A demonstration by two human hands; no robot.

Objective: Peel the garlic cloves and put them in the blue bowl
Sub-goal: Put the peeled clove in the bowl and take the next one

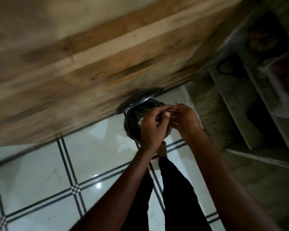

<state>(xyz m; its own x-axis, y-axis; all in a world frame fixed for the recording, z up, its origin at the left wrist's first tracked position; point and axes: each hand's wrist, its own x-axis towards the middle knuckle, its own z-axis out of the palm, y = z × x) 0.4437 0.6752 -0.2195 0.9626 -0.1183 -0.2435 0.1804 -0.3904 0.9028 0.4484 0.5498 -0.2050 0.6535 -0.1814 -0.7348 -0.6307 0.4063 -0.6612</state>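
Both hands meet over a dark bin (132,120): left hand (153,126) curled, pinching a small pale piece, likely a garlic clove (167,114), against the loosely spread fingers of right hand (184,121); judged light, firm, papery-skinned, best nipped at its tip.

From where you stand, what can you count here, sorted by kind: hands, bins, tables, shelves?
Hands: 2, the left hand and right hand, held together over the bin
Dark bins on the floor: 1, the bin
Wooden tables: 1, the table
Shelf units: 1, the shelf unit
Blue bowls: 0 in view
Total: 5
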